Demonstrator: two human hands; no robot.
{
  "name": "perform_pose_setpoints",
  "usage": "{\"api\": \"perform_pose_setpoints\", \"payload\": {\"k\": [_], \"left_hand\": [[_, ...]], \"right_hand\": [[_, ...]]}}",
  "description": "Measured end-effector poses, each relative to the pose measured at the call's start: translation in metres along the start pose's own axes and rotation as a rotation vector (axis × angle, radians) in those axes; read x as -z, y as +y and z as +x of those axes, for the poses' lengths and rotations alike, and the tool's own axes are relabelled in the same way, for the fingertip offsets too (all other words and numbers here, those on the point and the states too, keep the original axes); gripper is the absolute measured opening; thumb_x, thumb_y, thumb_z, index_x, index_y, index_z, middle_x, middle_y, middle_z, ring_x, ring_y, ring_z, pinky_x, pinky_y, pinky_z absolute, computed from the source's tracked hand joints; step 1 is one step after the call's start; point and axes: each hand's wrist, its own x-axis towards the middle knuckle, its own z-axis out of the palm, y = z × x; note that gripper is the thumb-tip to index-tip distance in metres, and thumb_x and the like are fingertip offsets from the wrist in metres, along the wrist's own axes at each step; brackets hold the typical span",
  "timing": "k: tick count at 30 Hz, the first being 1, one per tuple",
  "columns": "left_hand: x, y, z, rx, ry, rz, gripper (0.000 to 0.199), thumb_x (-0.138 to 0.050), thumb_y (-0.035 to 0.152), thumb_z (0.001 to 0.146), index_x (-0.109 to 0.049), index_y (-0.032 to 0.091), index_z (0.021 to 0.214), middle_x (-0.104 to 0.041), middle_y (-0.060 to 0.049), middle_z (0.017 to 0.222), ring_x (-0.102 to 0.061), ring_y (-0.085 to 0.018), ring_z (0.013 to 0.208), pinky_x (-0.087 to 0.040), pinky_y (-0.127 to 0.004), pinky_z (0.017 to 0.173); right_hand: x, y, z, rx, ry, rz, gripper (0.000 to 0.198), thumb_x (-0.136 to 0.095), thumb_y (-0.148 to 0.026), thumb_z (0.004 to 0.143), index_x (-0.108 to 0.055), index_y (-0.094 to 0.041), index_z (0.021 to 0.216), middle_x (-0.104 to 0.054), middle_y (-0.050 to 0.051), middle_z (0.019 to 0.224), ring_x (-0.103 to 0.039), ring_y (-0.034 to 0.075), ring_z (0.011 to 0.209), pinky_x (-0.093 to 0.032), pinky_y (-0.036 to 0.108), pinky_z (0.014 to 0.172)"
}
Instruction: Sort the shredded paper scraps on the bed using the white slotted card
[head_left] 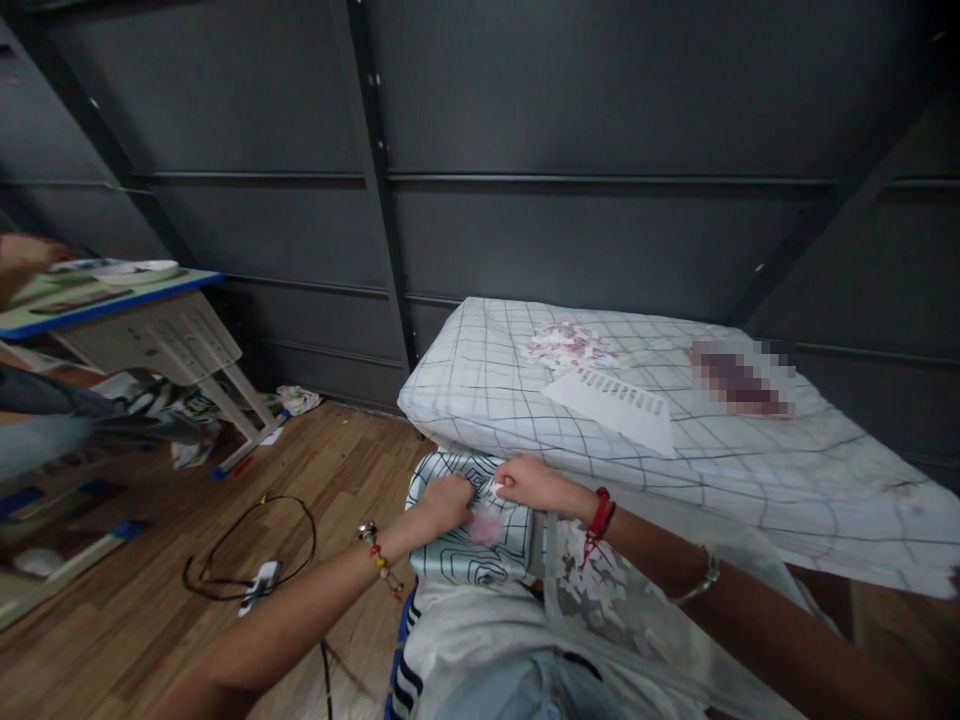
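Observation:
Both hands are over a pale cloth with black line patterns (pixel 469 568), which lies across the lap. My left hand (pixel 448 502) is closed, its fingertips turned inward; what they grip is hidden. Close beside it, my right hand (pixel 536 485) pinches a small white piece (pixel 496 490) between thumb and fingers. A pinkish bit of material (pixel 486 526) rests on the cloth just below the hands. Under my right forearm, a clear plastic bag (pixel 559 570) holds several small white pieces.
Ahead stands a surface under a white checked sheet (pixel 480 360), bearing a heap of white and pink scraps (pixel 570 346), a printed paper sheet (pixel 615 405) and a blurred-out object (pixel 742 380). At left are a desk (pixel 180 285), another person's hand (pixel 30 262) and a power strip (pixel 259 588).

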Motion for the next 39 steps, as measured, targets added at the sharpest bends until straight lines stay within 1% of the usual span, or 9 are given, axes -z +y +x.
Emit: {"api": "perform_pose_setpoints", "payload": {"k": [3,8,12,17,22,27,29,34,39], "left_hand": [[-0.002,-0.001,0.002,-0.003,0.004,-0.037,0.017,-0.060,0.016,0.073,-0.069,0.015,0.087,-0.067,-0.011,0.096,-0.063,-0.024,0.086,-0.046,-0.027,0.067],[-0.007,-0.011,0.008,-0.054,0.025,-0.136,0.020,-0.051,0.016,0.078,-0.070,0.013,0.084,-0.068,-0.010,0.087,-0.062,-0.022,0.082,-0.043,-0.025,0.067],[-0.005,-0.017,0.011,-0.101,0.025,-0.227,0.021,-0.049,0.014,0.077,-0.069,0.014,0.081,-0.068,-0.005,0.075,-0.060,-0.017,0.072,-0.040,-0.022,0.062],[-0.003,-0.014,0.011,-0.098,0.034,-0.411,0.021,-0.047,0.010,0.072,-0.068,0.013,0.071,-0.063,-0.002,0.062,-0.057,-0.015,0.060,-0.038,-0.022,0.055],[-0.004,-0.011,0.012,-0.060,0.083,-0.367,0.022,-0.048,0.009,0.071,-0.070,0.013,0.074,-0.066,-0.003,0.067,-0.059,-0.017,0.067,-0.040,-0.022,0.059],[0.001,-0.012,0.007,-0.028,0.137,-0.351,0.029,-0.054,0.010,0.069,-0.072,0.017,0.090,-0.071,-0.003,0.083,-0.063,-0.018,0.079,-0.044,-0.023,0.070],[0.003,-0.012,0.005,-0.019,0.150,-0.331,0.030,-0.056,0.010,0.069,-0.072,0.019,0.092,-0.071,-0.002,0.087,-0.063,-0.018,0.083,-0.044,-0.023,0.073],[0.005,-0.009,0.003,-0.028,0.138,-0.339,0.024,-0.053,0.012,0.072,-0.072,0.020,0.084,-0.071,-0.002,0.087,-0.062,-0.018,0.085,-0.044,-0.022,0.076],[0.002,-0.009,0.009,-0.032,0.165,-0.464,0.028,-0.054,0.009,0.070,-0.071,0.019,0.089,-0.070,0.000,0.082,-0.062,-0.017,0.078,-0.044,-0.022,0.071]], "right_hand": [[-0.004,0.001,0.001,0.004,0.013,-0.004,0.013,-0.053,-0.016,0.075,-0.066,-0.014,0.074,-0.062,0.001,0.068,-0.047,0.009,0.062,-0.028,0.021,0.057],[-0.008,-0.002,0.002,0.010,0.017,0.003,0.013,-0.054,-0.016,0.074,-0.068,-0.015,0.076,-0.064,0.002,0.070,-0.050,0.009,0.064,-0.030,0.020,0.059],[-0.011,-0.008,0.003,-0.007,0.022,0.012,0.014,-0.055,-0.015,0.074,-0.068,-0.014,0.078,-0.065,0.002,0.069,-0.051,0.009,0.063,-0.031,0.020,0.058],[-0.013,-0.014,0.005,-0.034,0.034,0.010,0.013,-0.056,-0.017,0.076,-0.069,-0.014,0.078,-0.065,0.002,0.069,-0.051,0.010,0.061,-0.030,0.021,0.056],[-0.016,-0.015,0.007,-0.060,0.051,0.003,0.015,-0.054,-0.019,0.078,-0.068,-0.014,0.078,-0.065,0.003,0.069,-0.050,0.010,0.060,-0.030,0.021,0.055],[-0.017,-0.005,0.010,-0.084,0.064,-0.018,0.014,-0.054,-0.018,0.077,-0.068,-0.015,0.077,-0.065,0.002,0.069,-0.052,0.010,0.064,-0.030,0.021,0.057],[-0.017,-0.001,0.011,-0.093,0.071,-0.031,0.014,-0.054,-0.018,0.076,-0.068,-0.015,0.076,-0.065,0.003,0.069,-0.053,0.011,0.066,-0.031,0.021,0.058],[-0.014,0.004,0.010,-0.100,0.079,-0.048,0.014,-0.054,-0.019,0.077,-0.067,-0.015,0.074,-0.066,0.004,0.070,-0.056,0.012,0.069,-0.032,0.022,0.060],[-0.012,0.000,0.008,-0.098,0.077,-0.033,0.015,-0.055,-0.020,0.076,-0.069,-0.015,0.077,-0.067,0.004,0.072,-0.056,0.012,0.067,-0.032,0.021,0.058]]}}
